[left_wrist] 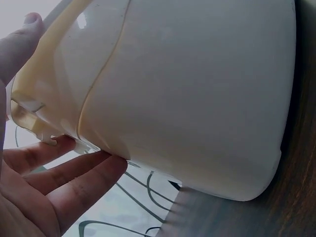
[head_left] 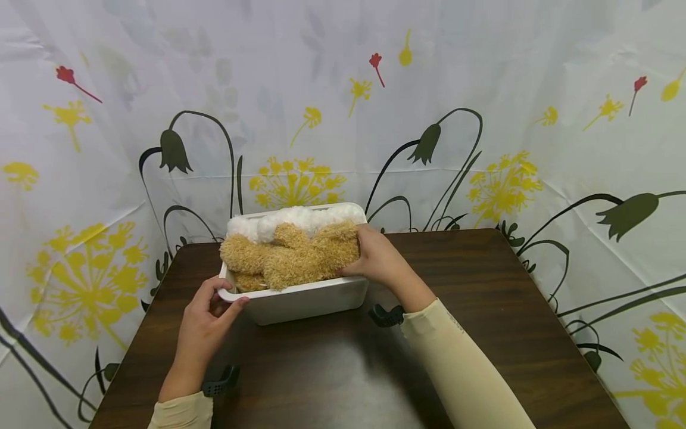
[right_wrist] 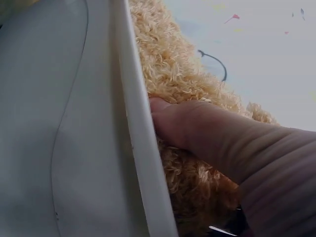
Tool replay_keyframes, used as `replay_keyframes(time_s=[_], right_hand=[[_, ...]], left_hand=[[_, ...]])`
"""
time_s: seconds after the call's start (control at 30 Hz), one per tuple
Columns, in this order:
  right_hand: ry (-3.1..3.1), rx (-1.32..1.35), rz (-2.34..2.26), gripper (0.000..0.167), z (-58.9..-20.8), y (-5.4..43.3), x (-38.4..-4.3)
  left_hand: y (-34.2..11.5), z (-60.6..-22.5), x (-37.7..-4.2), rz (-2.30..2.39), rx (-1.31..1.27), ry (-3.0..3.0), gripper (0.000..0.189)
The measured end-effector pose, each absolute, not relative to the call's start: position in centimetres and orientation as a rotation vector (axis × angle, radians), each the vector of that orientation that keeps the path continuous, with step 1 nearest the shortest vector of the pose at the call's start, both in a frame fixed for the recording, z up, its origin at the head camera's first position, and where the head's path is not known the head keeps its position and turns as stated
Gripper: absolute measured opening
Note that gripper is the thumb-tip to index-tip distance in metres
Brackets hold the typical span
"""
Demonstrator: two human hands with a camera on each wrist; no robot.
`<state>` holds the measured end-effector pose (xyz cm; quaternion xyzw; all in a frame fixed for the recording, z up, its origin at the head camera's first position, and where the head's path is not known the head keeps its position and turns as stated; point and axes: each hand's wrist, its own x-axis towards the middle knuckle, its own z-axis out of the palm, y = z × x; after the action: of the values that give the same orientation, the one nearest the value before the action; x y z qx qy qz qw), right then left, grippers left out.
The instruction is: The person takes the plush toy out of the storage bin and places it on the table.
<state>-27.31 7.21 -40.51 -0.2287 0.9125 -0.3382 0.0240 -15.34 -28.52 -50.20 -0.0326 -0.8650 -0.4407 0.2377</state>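
Note:
A white plastic bin stands on the table, filled with soft things. Curly tan plush, like a stuffed toy, lies along its front half. Behind it shows white fluffy material. My left hand holds the bin's near left corner, thumb by the rim; the left wrist view has its fingers against the bin's outer wall. My right hand grips the plush at the bin's right end. In the right wrist view the thumb sinks into the tan pile just inside the rim; its other fingers are hidden.
The dark wood-grain table extends to the right of the bin and in front of it. A white curtain with printed flowers hangs behind the table and along both sides. Black bands sit on both wrists.

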Motion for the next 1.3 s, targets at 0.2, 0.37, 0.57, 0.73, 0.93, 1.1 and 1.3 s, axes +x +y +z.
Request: replay_keyframes(time_s=[0.2, 0.37, 0.57, 0.73, 0.93, 1.1, 1.3], right_hand=[[2.924, -0.718, -1.086, 0.074, -40.0, 7.3, -26.7], [3.045, -0.724, -0.954, 0.095, -39.2, 6.8, -25.9], [3.041, -0.725, -0.96, 0.091, -38.5, 6.1, -25.7], [2.907, -0.65, -1.196, 0.088, -38.7, 6.5, -25.6], [2.772, -0.477, -1.355, 0.09, -39.1, 6.1, -24.7], [2.8, -0.289, -1.393, 0.086, -38.9, 4.6, -24.1], [2.915, -0.153, -1.394, 0.095, -38.8, 2.7, -23.7]], left_hand=[[-28.5, -50.5, -15.6, -1.206, -0.077, -2.364, 0.043], [-28.8, -50.4, -15.4, -1.197, -0.029, -2.359, 0.049], [-28.7, -50.0, -15.0, -1.168, 0.053, -2.341, 0.06], [-28.2, -50.2, -15.4, -1.176, 0.045, -2.342, 0.063], [-27.7, -50.8, -15.5, -1.201, 0.036, -2.329, 0.067], [-27.7, -51.0, -15.4, -1.214, 0.036, -2.323, 0.068], [-27.7, -50.6, -15.6, -1.204, 0.024, -2.314, 0.062]])
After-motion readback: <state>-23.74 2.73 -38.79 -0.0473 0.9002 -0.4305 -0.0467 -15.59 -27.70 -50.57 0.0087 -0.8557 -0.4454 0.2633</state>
